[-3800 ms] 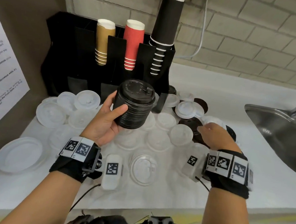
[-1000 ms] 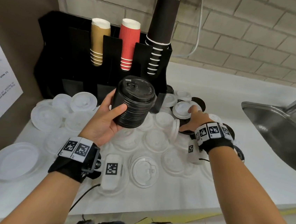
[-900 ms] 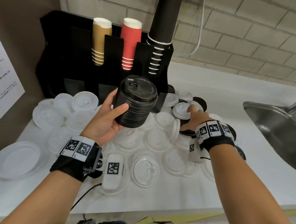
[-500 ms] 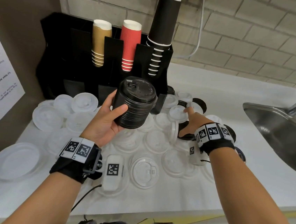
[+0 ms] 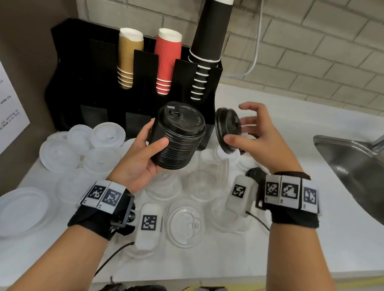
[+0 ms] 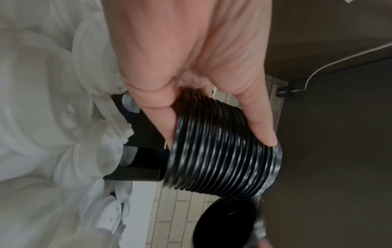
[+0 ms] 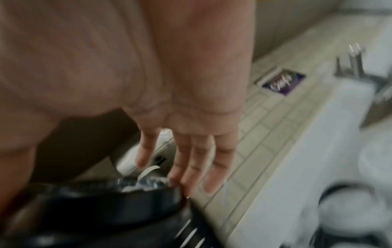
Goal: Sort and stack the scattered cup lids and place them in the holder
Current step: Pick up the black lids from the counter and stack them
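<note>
Whereas half a second ago the right hand was pressed down among the lids on the counter, it is now raised clear of the surface, and this is the main change. The counter [image 5: 319, 230] is white and carries the black holder [image 5: 80, 74] at the back left, loaded with gold, red and black cup stacks; a steel sink [image 5: 361, 168] sits at the right. Scattered white and clear lids [image 5: 185, 225] cover the counter in front of the holder, as before.

The left hand [image 5: 137, 161] grips the stack of black lids [image 5: 177, 136] around its side, thumb in front and fingers behind, tilted slightly and held above the white lids. Its position matches the earlier pictures.

The right hand [image 5: 255, 137] pinches a single black lid [image 5: 227, 130] by its rim between thumb and fingertips; the index finger is extended and free. The lid stands nearly on edge, just beside the top of the stack, not yet touching it. The right wrist view is blurred.

Judgement: one more black lid has been collected, and the next step is to seat it on the stack. The lid must be turned flat and aligned with the top lid; a skewed fit could leave the stack uneven. Many white and clear lids remain unsorted, so the task is at an early stage.
</note>
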`<state>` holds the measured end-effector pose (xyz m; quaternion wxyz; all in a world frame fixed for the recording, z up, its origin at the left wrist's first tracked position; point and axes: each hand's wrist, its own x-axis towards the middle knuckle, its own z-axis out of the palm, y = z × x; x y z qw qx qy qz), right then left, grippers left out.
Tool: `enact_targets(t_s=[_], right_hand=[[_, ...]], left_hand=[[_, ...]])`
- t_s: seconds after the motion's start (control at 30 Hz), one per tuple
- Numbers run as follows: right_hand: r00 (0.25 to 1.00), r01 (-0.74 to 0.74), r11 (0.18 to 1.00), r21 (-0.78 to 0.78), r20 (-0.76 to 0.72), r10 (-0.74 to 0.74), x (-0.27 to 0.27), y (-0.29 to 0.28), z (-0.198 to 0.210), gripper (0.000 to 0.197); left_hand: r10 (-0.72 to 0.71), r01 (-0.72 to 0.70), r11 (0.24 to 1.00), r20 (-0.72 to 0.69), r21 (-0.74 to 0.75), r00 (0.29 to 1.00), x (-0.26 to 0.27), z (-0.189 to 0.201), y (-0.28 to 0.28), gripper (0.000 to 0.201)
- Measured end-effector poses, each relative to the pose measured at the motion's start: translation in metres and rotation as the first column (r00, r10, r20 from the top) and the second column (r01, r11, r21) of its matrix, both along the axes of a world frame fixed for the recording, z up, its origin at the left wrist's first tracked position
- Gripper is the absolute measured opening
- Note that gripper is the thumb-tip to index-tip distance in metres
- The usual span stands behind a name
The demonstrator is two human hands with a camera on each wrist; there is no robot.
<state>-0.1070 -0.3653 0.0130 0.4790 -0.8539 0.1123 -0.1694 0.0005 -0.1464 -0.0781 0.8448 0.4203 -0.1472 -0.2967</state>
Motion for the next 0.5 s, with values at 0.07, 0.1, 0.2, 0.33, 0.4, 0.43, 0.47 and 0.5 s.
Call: enact_targets(t_s=[0.07,0.1,0.2,0.33,0.4,0.43,0.47,0.5], right_hand=[[0.992,-0.024,0.995,0.098,0.127,0.011,0.001,0.021,-0.001,0.052],[0.984,-0.037,0.991,0.127,0.177,0.014,0.002,0.028,-0.002,0.048],[0.971,-0.063,0.991,0.117,0.238,0.034,0.005,0.041,-0.004,0.042],[0.975,-0.071,0.997,0.008,0.212,0.068,0.011,0.05,-0.009,0.037],[0.979,-0.063,0.998,-0.022,0.191,0.066,0.014,0.051,-0.011,0.036],[0.982,-0.061,0.998,-0.027,0.178,0.065,0.015,0.052,-0.011,0.036],[0.984,-0.061,0.998,-0.032,0.165,0.065,0.015,0.052,-0.011,0.037],[0.985,-0.066,0.997,-0.037,0.155,0.071,0.016,0.053,-0.011,0.037]], left_hand=[[-0.005,0.005,1.0,-0.011,-0.007,1.0,-0.001,-0.001,-0.001,0.075],[-0.009,0.009,1.0,-0.008,-0.006,1.0,-0.003,-0.002,-0.001,0.074],[-0.018,0.018,1.0,-0.002,0.006,1.0,-0.006,-0.002,-0.004,0.07],[-0.05,0.05,0.998,0.009,0.022,0.999,-0.007,-0.004,-0.005,0.067],[-0.068,0.067,0.997,0.019,0.045,0.998,-0.008,-0.004,-0.006,0.068],[-0.072,0.07,0.996,0.023,0.055,0.997,-0.008,-0.005,-0.005,0.069],[-0.076,0.074,0.995,0.027,0.06,0.997,-0.008,-0.005,-0.005,0.07],[-0.082,0.08,0.995,0.029,0.063,0.996,-0.009,-0.006,-0.005,0.07]])
